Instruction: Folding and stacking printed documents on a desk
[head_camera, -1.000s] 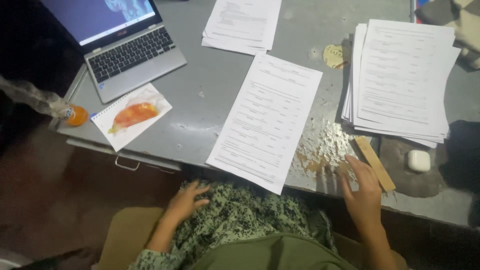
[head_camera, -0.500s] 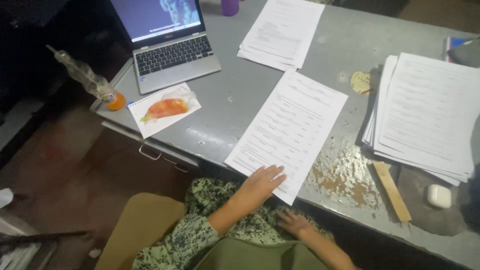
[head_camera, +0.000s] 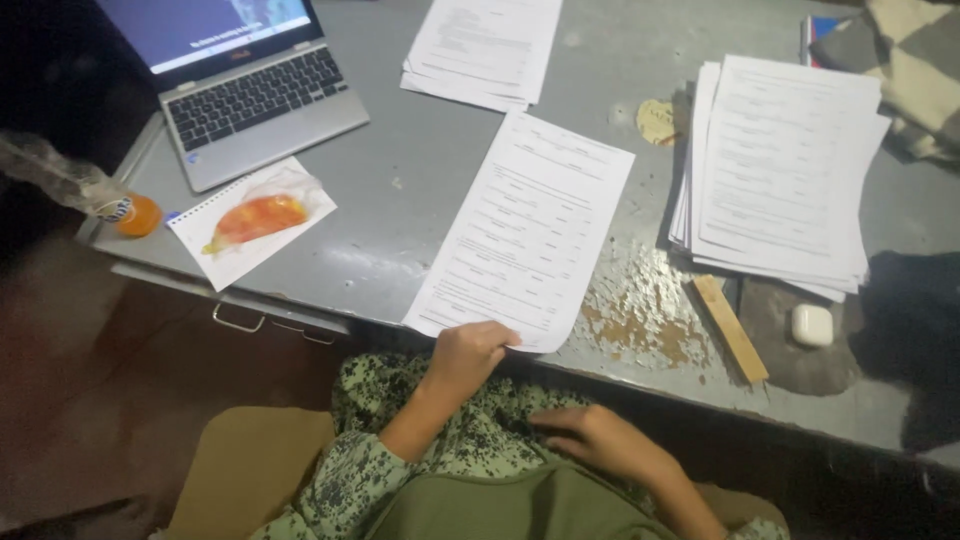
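A printed sheet of paper (head_camera: 525, 225) lies at an angle on the grey metal desk (head_camera: 420, 170), its near end hanging over the front edge. My left hand (head_camera: 468, 352) grips that near end, fingers curled around the paper's edge. My right hand (head_camera: 590, 440) rests low on my lap over the green patterned cloth, fingers loosely apart, holding nothing.
An open laptop (head_camera: 240, 85) sits at the back left. Beside it lie a notepad with an orange-filled plastic bag (head_camera: 255, 222) and a plastic bottle (head_camera: 90, 195). Paper stacks (head_camera: 485, 45) (head_camera: 780, 165), a wooden stick (head_camera: 730, 328) and a small white case (head_camera: 812, 324) also lie on the desk.
My left hand went from flat on the paper's near end to curled around its edge. My right hand shifted slightly on my lap. The view swung left.
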